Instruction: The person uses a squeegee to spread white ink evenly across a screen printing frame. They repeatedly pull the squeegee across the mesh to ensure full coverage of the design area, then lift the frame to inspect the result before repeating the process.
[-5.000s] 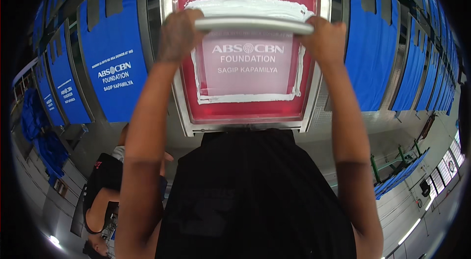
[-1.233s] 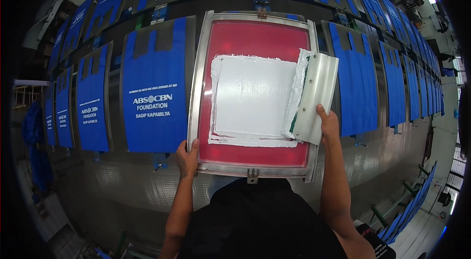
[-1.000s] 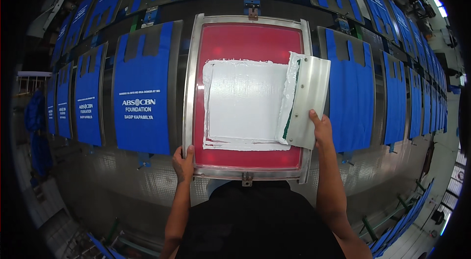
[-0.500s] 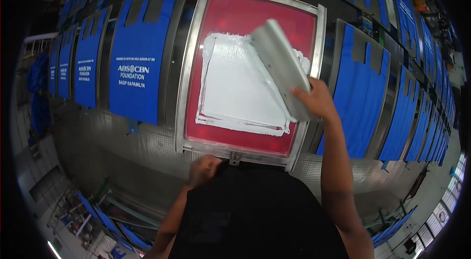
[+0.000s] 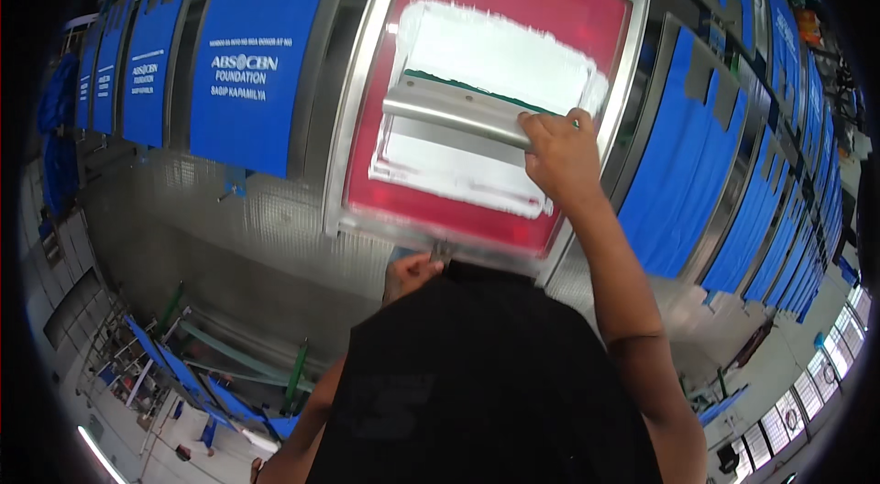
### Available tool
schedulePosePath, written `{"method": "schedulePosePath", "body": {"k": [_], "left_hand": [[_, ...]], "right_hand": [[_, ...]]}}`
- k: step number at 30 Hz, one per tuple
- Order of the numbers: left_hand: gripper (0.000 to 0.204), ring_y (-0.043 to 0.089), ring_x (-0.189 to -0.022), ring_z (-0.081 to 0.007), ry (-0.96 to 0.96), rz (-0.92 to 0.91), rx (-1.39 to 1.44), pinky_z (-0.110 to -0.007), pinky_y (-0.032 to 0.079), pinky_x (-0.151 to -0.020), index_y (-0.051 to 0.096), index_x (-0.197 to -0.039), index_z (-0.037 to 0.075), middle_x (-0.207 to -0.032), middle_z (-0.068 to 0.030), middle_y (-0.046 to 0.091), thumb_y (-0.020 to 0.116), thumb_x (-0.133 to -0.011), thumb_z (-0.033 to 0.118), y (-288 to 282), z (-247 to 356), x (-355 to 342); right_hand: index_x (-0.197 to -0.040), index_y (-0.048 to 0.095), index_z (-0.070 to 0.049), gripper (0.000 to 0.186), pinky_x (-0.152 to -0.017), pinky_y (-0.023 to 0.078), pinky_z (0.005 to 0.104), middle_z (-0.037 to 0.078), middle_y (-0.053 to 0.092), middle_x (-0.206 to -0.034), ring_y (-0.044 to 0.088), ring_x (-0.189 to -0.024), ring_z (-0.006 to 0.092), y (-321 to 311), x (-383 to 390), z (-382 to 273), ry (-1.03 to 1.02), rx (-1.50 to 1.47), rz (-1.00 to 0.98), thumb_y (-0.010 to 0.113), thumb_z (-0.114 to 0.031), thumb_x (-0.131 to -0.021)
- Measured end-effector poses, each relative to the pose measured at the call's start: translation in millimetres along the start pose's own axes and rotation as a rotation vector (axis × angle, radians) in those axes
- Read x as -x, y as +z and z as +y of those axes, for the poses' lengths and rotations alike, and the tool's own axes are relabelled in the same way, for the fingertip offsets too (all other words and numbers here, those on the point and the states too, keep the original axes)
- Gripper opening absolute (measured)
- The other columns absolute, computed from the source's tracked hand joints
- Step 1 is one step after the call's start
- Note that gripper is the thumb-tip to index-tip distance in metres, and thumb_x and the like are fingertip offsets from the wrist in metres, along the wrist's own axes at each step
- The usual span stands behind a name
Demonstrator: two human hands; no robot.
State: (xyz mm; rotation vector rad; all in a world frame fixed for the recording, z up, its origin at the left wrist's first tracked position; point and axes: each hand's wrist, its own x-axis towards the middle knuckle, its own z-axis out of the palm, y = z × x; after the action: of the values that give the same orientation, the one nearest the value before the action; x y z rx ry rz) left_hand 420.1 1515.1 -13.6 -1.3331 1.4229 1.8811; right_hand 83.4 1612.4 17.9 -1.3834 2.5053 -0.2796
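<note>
A screen-printing frame [image 5: 341, 174] with silver metal edges and red mesh lies in front of me. White ink [image 5: 500, 49] covers a wide block of the mesh. My right hand [image 5: 564, 154] grips the right end of a metal squeegee [image 5: 467, 117], which lies across the ink with its green blade edge on the far side. At the frame's near edge, my left hand [image 5: 414, 273] is closed, its fingers at the small metal bracket [image 5: 442, 251] there. Part of the left forearm is hidden behind my black shirt.
Blue fabric pieces on flat boards stand in rows on the left [image 5: 247, 53] and right [image 5: 683, 163]; those on the left carry white print. A metallic sheet surface [image 5: 266, 218] lies below the left boards. More blue pieces hang on a rack [image 5: 174, 365] at lower left.
The squeegee has turned from a steep slant at the right to nearly crosswise over the ink. My left hand has moved right to the bracket. The whole view has shifted.
</note>
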Motion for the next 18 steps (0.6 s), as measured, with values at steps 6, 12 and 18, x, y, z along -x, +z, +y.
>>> {"method": "schedulePosePath", "body": {"k": [6,12,18], "left_hand": [[0.048,0.064,-0.084,-0.0167,0.363,0.155,-0.438,-0.033,0.05,-0.07,0.07,-0.103,0.001,-0.091,-0.0062,0.067,0.087,-0.076,0.037,-20,23,-3],[0.072,0.048,-0.121,-0.025,1.099,0.444,-1.124,-0.042,0.045,-0.09,0.066,-0.115,0.006,-0.129,-0.0102,0.052,0.089,-0.061,0.048,-74,131,-25],[0.003,0.059,-0.083,-0.021,1.05,0.346,-1.914,-0.039,0.04,-0.083,0.055,-0.083,0.015,-0.077,-0.0033,0.055,0.054,-0.085,0.017,-83,145,-71]], "right_hand": [[-0.106,0.067,-0.009,0.034,-0.09,0.041,0.0385,0.007,0.068,-0.089,0.066,-0.084,0.0238,-30,52,-59,0.059,-0.206,-0.272,0.066,-0.004,-0.072],[-0.111,0.067,-0.007,0.04,-0.089,0.043,0.0408,0.009,0.07,-0.096,0.065,-0.09,0.0275,-8,68,-77,0.118,-0.221,-0.263,0.071,-0.008,-0.071],[-0.102,0.067,-0.007,0.034,-0.09,0.044,0.0456,0.012,0.068,-0.099,0.064,-0.097,0.0318,-8,114,-53,0.441,-0.066,-0.22,0.076,-0.009,-0.068]]}}
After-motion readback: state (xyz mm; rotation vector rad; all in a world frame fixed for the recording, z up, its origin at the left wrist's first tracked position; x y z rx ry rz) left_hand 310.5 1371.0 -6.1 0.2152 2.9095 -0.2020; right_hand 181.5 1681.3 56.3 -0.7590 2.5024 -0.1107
